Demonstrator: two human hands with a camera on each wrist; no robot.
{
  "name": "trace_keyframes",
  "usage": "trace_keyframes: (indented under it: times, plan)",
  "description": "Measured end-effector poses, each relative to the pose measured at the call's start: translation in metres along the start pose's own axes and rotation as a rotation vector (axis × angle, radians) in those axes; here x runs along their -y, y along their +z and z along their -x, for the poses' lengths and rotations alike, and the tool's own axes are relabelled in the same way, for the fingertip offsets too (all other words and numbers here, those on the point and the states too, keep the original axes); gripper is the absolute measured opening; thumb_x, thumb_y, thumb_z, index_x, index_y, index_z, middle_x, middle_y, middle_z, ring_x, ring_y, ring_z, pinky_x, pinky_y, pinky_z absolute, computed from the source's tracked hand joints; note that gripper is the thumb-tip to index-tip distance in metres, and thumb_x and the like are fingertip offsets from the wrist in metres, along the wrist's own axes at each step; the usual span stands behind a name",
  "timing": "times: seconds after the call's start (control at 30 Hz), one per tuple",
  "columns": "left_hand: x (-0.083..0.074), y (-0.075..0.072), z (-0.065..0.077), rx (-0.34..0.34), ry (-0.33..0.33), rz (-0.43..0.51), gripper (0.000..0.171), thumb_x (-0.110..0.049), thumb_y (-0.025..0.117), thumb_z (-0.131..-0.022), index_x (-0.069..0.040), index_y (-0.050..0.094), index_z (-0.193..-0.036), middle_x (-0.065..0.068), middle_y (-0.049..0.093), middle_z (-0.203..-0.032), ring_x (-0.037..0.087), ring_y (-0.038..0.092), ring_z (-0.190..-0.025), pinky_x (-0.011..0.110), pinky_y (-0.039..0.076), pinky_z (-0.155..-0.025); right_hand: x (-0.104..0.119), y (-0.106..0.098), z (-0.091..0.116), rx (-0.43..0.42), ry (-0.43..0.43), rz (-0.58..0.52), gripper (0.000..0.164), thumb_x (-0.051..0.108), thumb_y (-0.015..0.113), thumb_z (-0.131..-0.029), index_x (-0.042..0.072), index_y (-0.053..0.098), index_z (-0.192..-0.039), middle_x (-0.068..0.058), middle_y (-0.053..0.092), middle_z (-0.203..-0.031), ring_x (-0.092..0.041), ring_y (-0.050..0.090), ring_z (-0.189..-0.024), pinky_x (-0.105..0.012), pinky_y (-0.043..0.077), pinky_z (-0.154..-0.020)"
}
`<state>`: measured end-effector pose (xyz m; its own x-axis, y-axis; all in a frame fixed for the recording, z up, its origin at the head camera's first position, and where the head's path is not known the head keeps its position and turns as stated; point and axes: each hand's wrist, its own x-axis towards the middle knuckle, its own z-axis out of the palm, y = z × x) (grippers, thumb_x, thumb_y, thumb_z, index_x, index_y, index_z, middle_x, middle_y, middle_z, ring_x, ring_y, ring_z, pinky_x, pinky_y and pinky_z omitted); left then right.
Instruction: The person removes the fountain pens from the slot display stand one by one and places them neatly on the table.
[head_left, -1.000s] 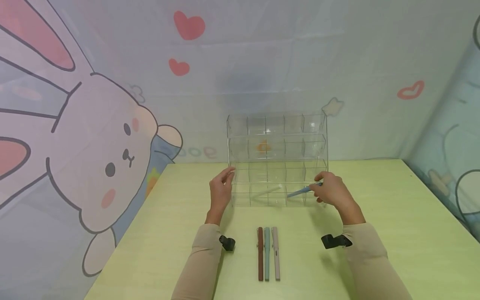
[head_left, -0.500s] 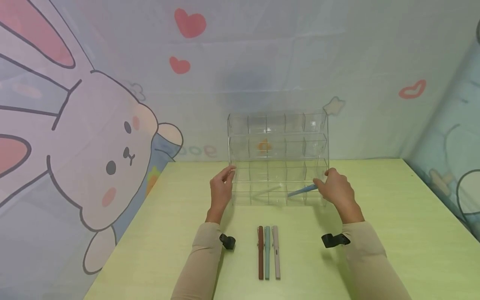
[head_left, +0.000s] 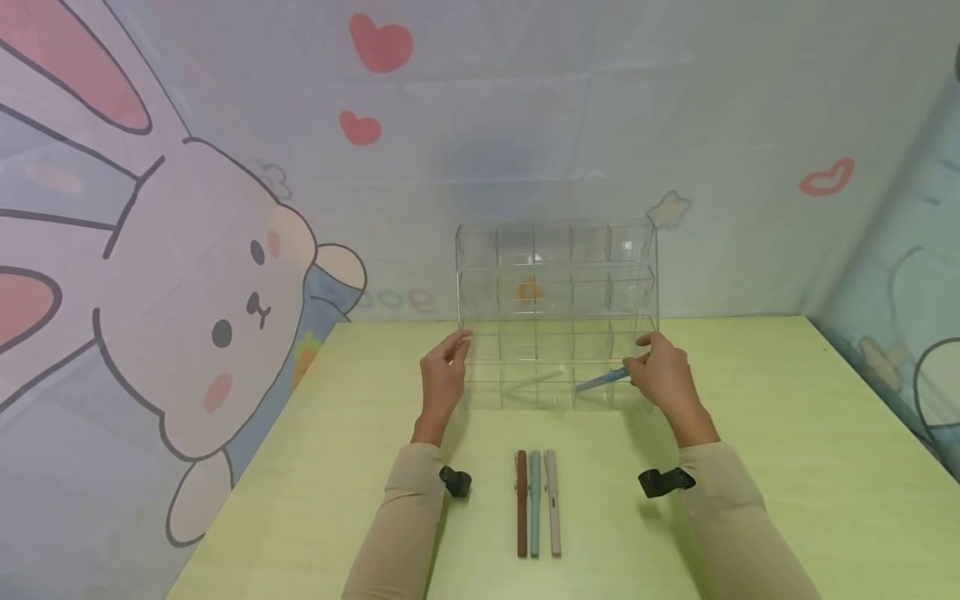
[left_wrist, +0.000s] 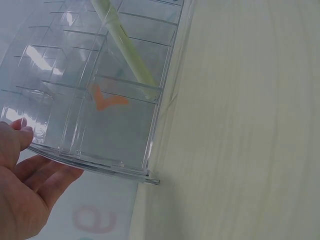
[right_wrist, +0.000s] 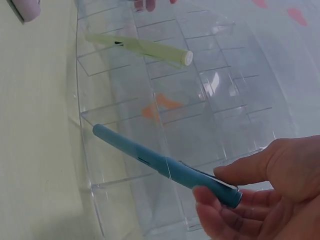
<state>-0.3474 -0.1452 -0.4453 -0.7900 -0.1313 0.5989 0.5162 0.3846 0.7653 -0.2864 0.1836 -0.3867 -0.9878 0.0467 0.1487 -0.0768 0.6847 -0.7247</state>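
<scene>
A clear tiered rack (head_left: 553,343) stands upright on the table. At its left side edge my left hand (head_left: 442,379) holds on, thumb in front and fingers behind in the left wrist view. My right hand (head_left: 663,375) pinches the clip end of a blue pen (right_wrist: 150,155) between thumb and fingers. That pen lies slanted at the rack's bottom row, its other end toward the middle. A pale yellow-green pen (right_wrist: 150,48) leans in the same row, further left.
Three pens lie side by side in front of the rack: a brown pen (head_left: 521,504), a mint-green pen (head_left: 535,504) and a pale pinkish pen (head_left: 553,504). Behind the table (head_left: 787,433) hangs a printed cloth (head_left: 570,125).
My right hand shifted right along the blue pen, then slightly back left, still at its clip end. The pen barely moved. My left hand has stayed on the rack's edge.
</scene>
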Motion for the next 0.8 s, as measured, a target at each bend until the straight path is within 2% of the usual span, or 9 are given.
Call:
trace_keyframes:
  times: [0.2, 0.37, 0.5, 0.8]
  plan:
    - [-0.002, -0.001, 0.001, 0.006, 0.013, 0.005, 0.020, -0.008, 0.063, -0.100, -0.006, 0.074, -0.116, 0.018, 0.072, -0.113, 0.031, 0.071, -0.099, 0.050, 0.053, -0.091, -0.001, 0.006, -0.002, -0.018, -0.051, -0.105, 0.047, 0.007, 0.063, -0.096, -0.012, 0.047, -0.135, -0.030, 0.064, -0.106, -0.037, 0.071, -0.086, -0.036, 0.057, -0.068]
    - [-0.003, -0.001, 0.002, 0.010, 0.013, -0.002, 0.021, -0.009, 0.062, -0.100, -0.006, 0.074, -0.117, 0.017, 0.072, -0.113, 0.030, 0.071, -0.099, 0.048, 0.053, -0.092, 0.000, 0.009, -0.003, -0.037, -0.070, -0.086, 0.047, 0.005, 0.066, -0.093, -0.011, 0.050, -0.134, -0.032, 0.060, -0.114, -0.041, 0.065, -0.096, -0.046, 0.055, -0.076]
    - [-0.003, -0.002, 0.002, 0.010, -0.004, -0.002, 0.021, -0.009, 0.062, -0.100, -0.007, 0.074, -0.117, 0.014, 0.072, -0.114, 0.029, 0.071, -0.100, 0.048, 0.053, -0.092, 0.002, 0.012, -0.002, -0.046, -0.075, -0.135, 0.046, 0.004, 0.067, -0.092, -0.010, 0.052, -0.133, -0.030, 0.060, -0.116, -0.044, 0.063, -0.104, -0.049, 0.055, -0.081]
    - [-0.003, -0.001, 0.001, 0.010, 0.015, 0.004, 0.021, -0.007, 0.062, -0.100, -0.006, 0.074, -0.117, 0.018, 0.071, -0.114, 0.031, 0.071, -0.100, 0.049, 0.053, -0.092, 0.003, 0.030, -0.004, -0.089, -0.049, -0.309, 0.039, 0.007, 0.068, -0.093, -0.006, 0.058, -0.129, -0.023, 0.062, -0.116, -0.037, 0.062, -0.106, -0.046, 0.052, -0.087]
